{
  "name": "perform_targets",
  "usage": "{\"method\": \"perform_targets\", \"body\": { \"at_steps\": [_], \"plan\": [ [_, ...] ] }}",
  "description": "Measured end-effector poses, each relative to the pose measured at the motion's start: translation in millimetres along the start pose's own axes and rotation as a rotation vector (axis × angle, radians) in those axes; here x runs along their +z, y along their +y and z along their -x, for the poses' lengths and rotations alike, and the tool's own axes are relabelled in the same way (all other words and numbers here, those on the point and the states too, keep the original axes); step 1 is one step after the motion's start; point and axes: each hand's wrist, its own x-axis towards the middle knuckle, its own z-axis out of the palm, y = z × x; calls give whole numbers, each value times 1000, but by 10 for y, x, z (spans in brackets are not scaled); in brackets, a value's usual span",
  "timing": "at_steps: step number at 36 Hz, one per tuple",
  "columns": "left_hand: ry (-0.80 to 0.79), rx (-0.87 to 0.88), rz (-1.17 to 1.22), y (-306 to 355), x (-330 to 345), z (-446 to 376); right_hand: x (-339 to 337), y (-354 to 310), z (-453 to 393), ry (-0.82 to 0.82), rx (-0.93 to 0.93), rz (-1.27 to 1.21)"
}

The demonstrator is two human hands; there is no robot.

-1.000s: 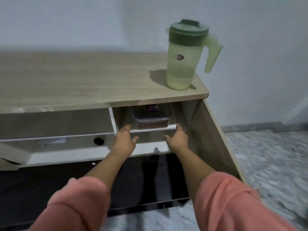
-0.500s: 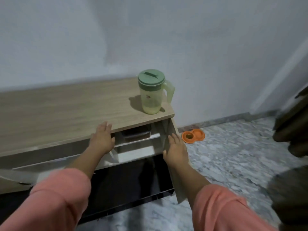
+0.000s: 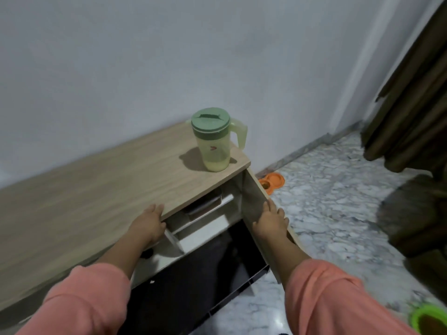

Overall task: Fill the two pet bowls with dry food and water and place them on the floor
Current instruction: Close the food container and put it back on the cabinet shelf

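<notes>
A green-lidded pitcher (image 3: 214, 141) with pale liquid stands on the right end of the wooden cabinet top (image 3: 101, 180). An orange double pet bowl (image 3: 272, 180) lies on the marble floor by the wall, partly hidden behind the cabinet's side. Under the top, a dark-lidded food container (image 3: 205, 205) sits on a white shelf. My left hand (image 3: 147, 224) rests against the front edge of the cabinet top. My right hand (image 3: 271, 221) rests with straight fingers on the cabinet's side panel. Neither hand holds anything.
A green bowl rim (image 3: 428, 320) shows at the bottom right corner. Brown curtains (image 3: 411, 93) hang at the right, with a dark blurred shape (image 3: 416, 218) below them. The cabinet's lower part is black. Grey marble floor (image 3: 338, 213) spreads to the right.
The view has pulled back and up. Both hands left the shelf opening: the left went to the top's front edge, the right to the side panel. The orange bowl came into view.
</notes>
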Motion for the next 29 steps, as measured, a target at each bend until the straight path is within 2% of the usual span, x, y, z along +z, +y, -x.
{"method": "perform_targets", "body": {
  "at_steps": [8,13,19,24,29],
  "plan": [
    [-12,190,-82,-334,-170,-53,246,-323,339,117,107,-321],
    [-20,315,-116,-476,-228,-54,425,-529,497,66,143,-370],
    [-71,344,-118,-564,-315,-92,683,-920,652,5,386,-723],
    [-51,377,-134,-557,-319,-73,842,-1325,628,-87,491,-885],
    [-54,404,-141,-599,-323,-172,963,-1748,438,-190,640,-1207]
  ]
}}
